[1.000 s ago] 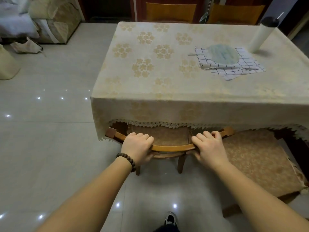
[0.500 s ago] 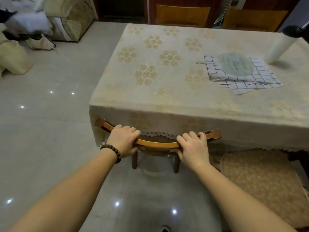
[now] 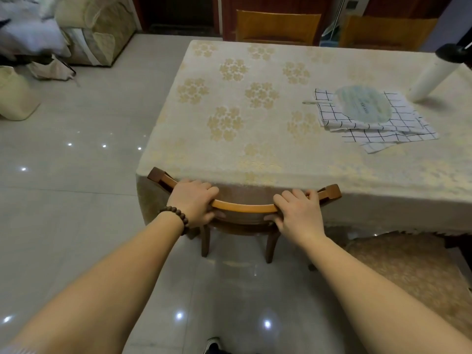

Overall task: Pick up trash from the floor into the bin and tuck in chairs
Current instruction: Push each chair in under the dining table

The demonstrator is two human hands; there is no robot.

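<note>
At the worktop (image 3: 255, 159) edge, your left hand (image 3: 192, 204) and right hand (image 3: 296, 213) hold the chair (image 3: 244, 208) tight; stiff, heavy wood; keep each grip on its curved top rail.

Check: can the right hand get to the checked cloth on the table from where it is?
Probably yes. The right hand grips the chair's top rail, so it must let go first; the tablecloth between it and the checked cloth lies bare.

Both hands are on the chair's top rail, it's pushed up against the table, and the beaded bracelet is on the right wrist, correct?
Not quite: the head view shows the beaded bracelet on the left wrist. The rest stands: the left hand and right hand both grip the chair's top rail, which is pushed up against the table.
</note>
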